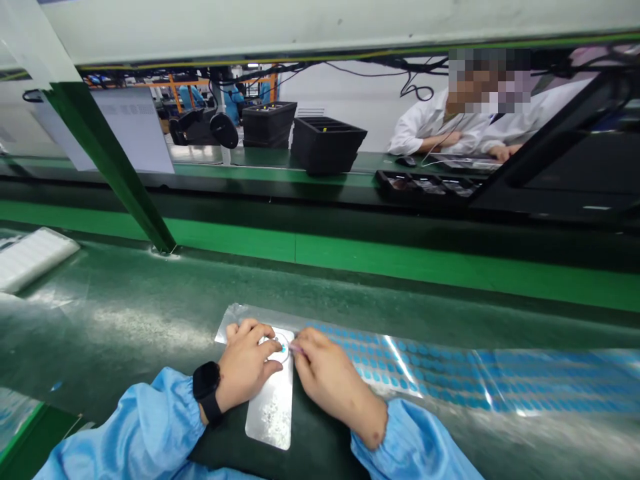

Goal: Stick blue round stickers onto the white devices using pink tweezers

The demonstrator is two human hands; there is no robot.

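Note:
A flat silver plate with rounded corners lies on the green bench in front of me. Near its top is a white round piece with a small blue spot. My left hand rests over the plate's upper left, fingers apart and curved, the fingertips and thumb around the round piece. My right hand is closed in a pinch on a thin pinkish stick-like tool, whose tip points at the round piece; its exact kind is unclear. Clear film with rows of blue round stickers stretches off to the right.
A green post slants down to the bench at left. White trays lie at the far left. Beyond the green ledge stand black bins and a partitioned black tray. People in white coats sit opposite.

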